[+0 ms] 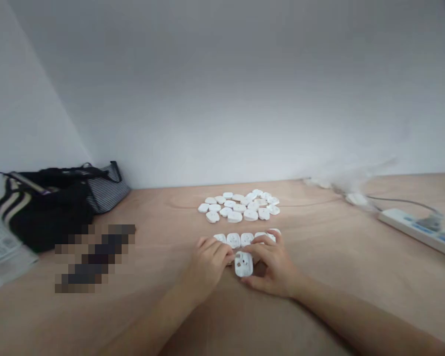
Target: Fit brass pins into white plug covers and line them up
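Between the thumb and fingers of my right hand [278, 269] is a white plastic plug housing [244, 264], a rounded square tilted toward me with small holes in its face. My left hand [209, 261] is closed in a pinch, its fingertips at the housing's upper left edge; whatever they grip there is too small to make out. Just beyond my hands runs a row of similar white housings [233, 241], partly hidden behind my fingers. Farther back, a loose cluster of white plastic pieces [235, 216] lies on the wooden table [163, 217].
A white power strip [404, 225] with a grey cable lies at the right. Near the wall is a clear plastic bag [350, 180]. On the left are a black bag [55, 207], a striped pouch [107, 190], a blurred-out dark object [96, 258] and a printed plastic packet [3, 252].
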`<state>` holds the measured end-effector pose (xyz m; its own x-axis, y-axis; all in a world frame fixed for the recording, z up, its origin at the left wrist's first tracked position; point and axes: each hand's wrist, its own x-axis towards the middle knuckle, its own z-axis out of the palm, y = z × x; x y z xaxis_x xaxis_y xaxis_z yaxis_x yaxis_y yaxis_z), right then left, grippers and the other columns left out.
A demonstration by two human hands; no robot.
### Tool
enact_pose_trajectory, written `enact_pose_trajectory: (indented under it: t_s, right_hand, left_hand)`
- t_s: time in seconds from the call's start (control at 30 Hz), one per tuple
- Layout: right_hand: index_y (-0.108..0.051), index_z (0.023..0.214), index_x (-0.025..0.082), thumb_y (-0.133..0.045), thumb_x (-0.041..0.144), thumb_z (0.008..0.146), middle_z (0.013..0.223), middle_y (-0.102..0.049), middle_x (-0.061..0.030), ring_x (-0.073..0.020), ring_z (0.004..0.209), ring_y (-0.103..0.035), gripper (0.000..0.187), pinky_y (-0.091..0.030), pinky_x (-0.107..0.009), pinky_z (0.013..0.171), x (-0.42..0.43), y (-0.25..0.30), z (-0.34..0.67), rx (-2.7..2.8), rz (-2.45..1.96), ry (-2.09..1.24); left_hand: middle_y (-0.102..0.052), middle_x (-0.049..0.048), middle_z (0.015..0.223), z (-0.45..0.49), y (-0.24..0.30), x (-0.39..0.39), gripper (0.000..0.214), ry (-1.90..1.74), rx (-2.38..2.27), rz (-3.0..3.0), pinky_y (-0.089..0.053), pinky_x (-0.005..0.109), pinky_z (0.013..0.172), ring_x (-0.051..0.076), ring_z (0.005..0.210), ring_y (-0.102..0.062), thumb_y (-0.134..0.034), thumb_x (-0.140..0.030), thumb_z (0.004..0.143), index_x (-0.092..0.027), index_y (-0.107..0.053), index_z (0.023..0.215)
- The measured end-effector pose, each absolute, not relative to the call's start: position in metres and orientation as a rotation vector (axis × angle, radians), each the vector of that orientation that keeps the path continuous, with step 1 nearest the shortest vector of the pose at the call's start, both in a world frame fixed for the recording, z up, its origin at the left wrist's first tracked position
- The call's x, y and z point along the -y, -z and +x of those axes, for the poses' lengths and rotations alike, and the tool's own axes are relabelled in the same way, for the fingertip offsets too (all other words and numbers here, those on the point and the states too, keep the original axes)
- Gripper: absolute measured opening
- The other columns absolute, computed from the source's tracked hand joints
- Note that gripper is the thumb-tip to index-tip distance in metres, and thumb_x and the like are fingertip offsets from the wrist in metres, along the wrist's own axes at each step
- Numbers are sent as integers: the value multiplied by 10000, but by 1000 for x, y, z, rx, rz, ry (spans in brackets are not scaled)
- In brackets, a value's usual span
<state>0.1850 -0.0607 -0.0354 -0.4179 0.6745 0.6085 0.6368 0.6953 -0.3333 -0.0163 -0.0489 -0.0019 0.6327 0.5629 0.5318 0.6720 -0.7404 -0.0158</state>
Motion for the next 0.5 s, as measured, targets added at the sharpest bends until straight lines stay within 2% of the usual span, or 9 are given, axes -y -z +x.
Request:
enact_pose_trajectory:
  t_s: [0.27, 0.5]
  right_hand:
    - [-595, 1064, 253, -705, 403, 626, 921, -657, -36, -243, 937, -568, 476, -188, -507, 981, 61, 36, 185, 2155, -976, -58]
    - [-567, 1103, 261, -700, 413, 666, 945, -661, -46, -250, 962, -560, 482, -163, -507, 983, 64, 34, 184, 2179, -932, -85]
  left_hand:
    - [-660, 28, 734, -8, 0, 53, 159, 775, 1014, -2694, -347, 324, 713, 191, 712, -560, -514, -175, 884, -174, -575, 737]
    - [-643, -6, 684, -5, 7, 53, 103, 1106, 1289, -2836, -412, 279, 684, 172, 703, -585, -659, -206, 779, -187, -601, 695]
